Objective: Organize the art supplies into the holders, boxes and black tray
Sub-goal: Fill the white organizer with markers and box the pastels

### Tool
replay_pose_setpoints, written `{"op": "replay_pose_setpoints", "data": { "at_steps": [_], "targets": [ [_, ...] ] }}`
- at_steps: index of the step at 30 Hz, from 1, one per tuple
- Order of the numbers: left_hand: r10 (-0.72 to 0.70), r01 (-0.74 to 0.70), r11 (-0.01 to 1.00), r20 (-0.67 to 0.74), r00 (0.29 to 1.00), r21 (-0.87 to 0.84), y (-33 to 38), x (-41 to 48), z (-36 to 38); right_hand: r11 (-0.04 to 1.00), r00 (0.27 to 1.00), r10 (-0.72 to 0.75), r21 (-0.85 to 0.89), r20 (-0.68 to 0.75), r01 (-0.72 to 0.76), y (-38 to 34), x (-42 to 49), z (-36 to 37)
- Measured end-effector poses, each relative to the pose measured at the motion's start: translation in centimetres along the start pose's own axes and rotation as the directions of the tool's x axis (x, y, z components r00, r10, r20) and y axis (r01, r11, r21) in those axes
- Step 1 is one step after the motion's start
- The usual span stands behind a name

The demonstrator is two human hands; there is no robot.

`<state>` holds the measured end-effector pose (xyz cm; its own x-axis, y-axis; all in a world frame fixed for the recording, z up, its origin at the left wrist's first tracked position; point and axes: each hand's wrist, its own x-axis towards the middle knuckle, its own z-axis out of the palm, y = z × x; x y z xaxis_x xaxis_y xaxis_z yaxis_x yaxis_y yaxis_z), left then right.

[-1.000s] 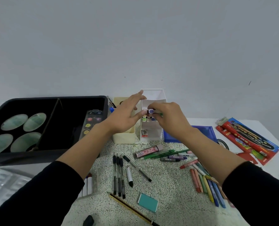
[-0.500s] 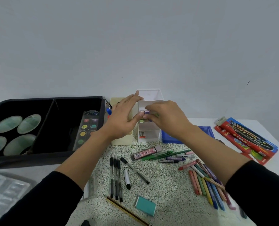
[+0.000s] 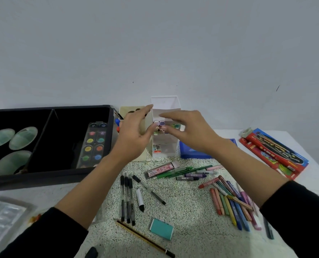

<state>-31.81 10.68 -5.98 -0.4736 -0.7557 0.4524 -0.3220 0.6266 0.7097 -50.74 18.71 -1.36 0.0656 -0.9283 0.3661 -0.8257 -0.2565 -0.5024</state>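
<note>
- Four pale green oval dishes [image 3: 23, 137] are sitting in the left compartment of the black plastic tray [image 3: 43, 178], and one long watercolour palette [image 3: 93, 144] is sitting in its right compartment.
- Three black pens [image 3: 127, 198] are lying side by side on the speckled counter [image 3: 183, 202], with a fourth, slanted black pen [image 3: 149, 190] just beside them.
- One teal rectangular eraser [image 3: 161, 229] and one yellow-and-black pencil [image 3: 145, 239] are lying nearer the person.
- The coloured crayons [image 3: 233, 200] are overlapping too much to count.
- Half a second ago the right fingers were pinching the purple-capped marker [image 3: 162, 123]. Now they are straightening, and the marker is sitting in the middle tier of the white tiered plastic holder [image 3: 164, 102].
- The left hand [image 3: 134, 133] is hovering at the holder's left side with its fingers spread, its grip released.
- The right hand [image 3: 188, 131] is hovering palm down in front of the holder, its grip also released and holding nothing.
</note>
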Motion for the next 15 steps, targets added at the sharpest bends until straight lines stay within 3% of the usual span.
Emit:
{"op": "replay_pose_setpoints", "data": {
  "at_steps": [3,5,9,12,15],
  "targets": [
    [0.017,-0.022,0.998,-0.082,0.997,-0.059,0.7,-1.5,0.0,0.969,0.984,0.106,0.236,-0.145,-0.069,0.1,-3.5,-0.7],
    [0.035,-0.039,0.997,-0.067,0.997,-0.07,1.6,-2.5,0.3,0.948,0.96,0.179,0.299,-0.216,-0.11,0.6,-6.0,-1.5],
    [0.061,-0.042,0.993,0.19,0.98,-0.106,3.4,-4.8,2.4,0.956,0.933,0.225,0.247,-0.28,-0.157,2.8,-10.8,-2.9],
    [0.139,-0.153,0.988,0.468,0.873,-0.008,3.8,-6.9,6.2,0.981,0.967,0.19,0.083,-0.168,-0.178,4.8,-13.8,-3.5],
    [0.293,-0.42,0.906,0.631,0.719,0.058,4.0,-9.1,11.1,0.975,0.963,0.214,-0.097,0.166,-0.2,6.8,-16.6,-3.8]
  ]
}}
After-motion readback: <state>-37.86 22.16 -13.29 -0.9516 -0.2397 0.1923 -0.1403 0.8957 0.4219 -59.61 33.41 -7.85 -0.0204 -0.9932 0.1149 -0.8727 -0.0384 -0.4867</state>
